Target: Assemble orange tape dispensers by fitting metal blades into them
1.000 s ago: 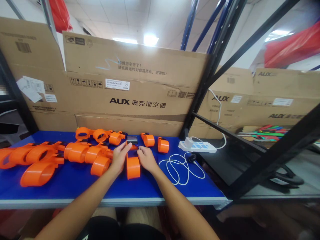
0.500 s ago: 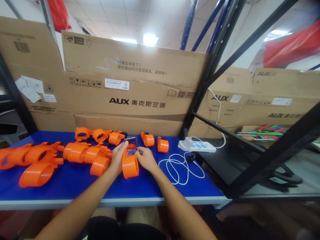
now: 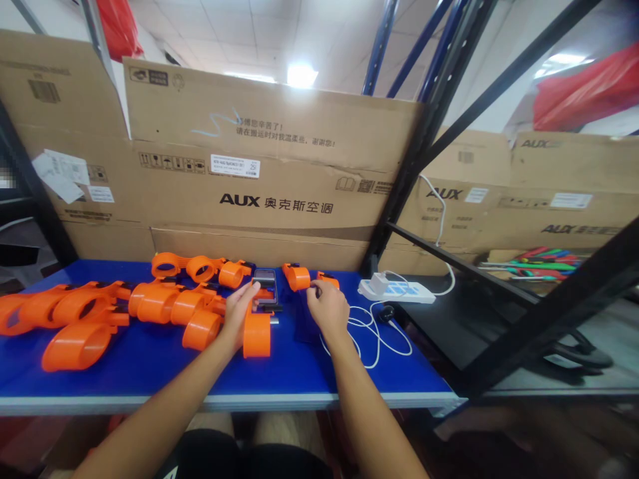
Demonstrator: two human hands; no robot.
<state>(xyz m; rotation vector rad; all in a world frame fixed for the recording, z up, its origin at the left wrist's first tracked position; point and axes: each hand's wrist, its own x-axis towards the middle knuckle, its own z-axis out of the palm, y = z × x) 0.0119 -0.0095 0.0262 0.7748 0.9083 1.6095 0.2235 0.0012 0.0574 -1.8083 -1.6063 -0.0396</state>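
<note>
Left fingers [image 3: 245, 295] gripping orange ring [image 3: 257, 336], right fingers [image 3: 314, 301] curled, grasp unclear, blue tabletop [image 3: 292, 352] between, pale front edge [image 3: 279, 402]

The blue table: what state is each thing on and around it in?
Left hand: closed on an orange ring piece
Right hand: fingers curled; whether it holds anything is unclear
Other orange pieces: lying loose
Power strip: white adapter seated in it
Ceiling light: lit
Middle cardboard: standing upright
</note>
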